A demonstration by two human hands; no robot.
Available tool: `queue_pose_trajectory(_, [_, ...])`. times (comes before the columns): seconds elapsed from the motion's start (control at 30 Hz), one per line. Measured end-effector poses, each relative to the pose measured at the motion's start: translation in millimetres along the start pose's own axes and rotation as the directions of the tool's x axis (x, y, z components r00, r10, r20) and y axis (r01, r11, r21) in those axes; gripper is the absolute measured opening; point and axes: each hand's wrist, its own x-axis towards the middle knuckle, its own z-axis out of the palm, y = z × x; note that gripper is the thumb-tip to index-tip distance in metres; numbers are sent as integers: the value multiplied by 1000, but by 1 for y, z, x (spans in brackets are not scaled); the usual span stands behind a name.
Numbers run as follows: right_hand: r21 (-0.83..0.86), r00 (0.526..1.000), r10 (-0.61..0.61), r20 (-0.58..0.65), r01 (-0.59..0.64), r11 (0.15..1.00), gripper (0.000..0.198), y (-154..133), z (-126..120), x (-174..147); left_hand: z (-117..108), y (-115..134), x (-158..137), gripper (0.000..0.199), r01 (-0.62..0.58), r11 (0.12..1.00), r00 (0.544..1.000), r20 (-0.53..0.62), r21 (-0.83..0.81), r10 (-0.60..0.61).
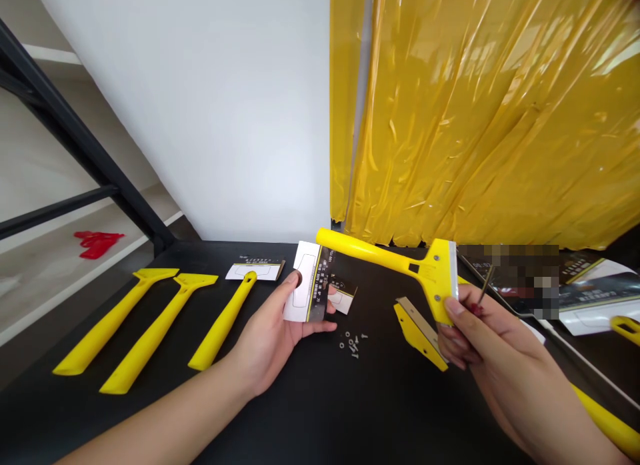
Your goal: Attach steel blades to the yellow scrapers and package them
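My left hand (pixel 273 338) grips a printed card (pixel 306 281), white on one side and black on the other, thumb in front. My right hand (pixel 505 358) pinches a yellow scraper (pixel 435 278) by its head, its handle pointing left, its tip close to the card's upper edge. A thin screwdriver (pixel 487 288) with a red part also sticks up from my right hand. Below the scraper lies a yellow blade-holder plate (pixel 417 335) with a metal strip, partly hidden by my fingers. Small screws and nuts (pixel 353 345) lie on the black table (pixel 320 411) between my hands.
Two yellow scraper handles (pixel 115 325) and another handle (pixel 225 325) lie at left, the latter touching a card (pixel 257 268). Behind my left hand is another card (pixel 345 299). More packaging (pixel 600 298) and a white cable (pixel 590 358) are at right. Yellow film (pixel 480 118) hangs behind.
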Motion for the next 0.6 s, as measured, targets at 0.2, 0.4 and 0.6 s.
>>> queue_pose_trajectory(0.2, [17, 1000, -24, 8, 24, 1000, 29, -1, -1, 0, 0, 2, -1, 35, -19, 1000, 999, -27, -6, 19])
queue_pose_trajectory(0.4, [-7, 1000, -10, 19, 10, 1000, 28, 1, -2, 1, 1, 5, -4, 35, -31, 1000, 999, -31, -3, 31])
queue_pose_trajectory(0.6, [5, 999, -2, 40, 1, 1000, 28, 2, -2, 0, 0, 6, -3, 36, -11, 1000, 999, -31, -20, 11])
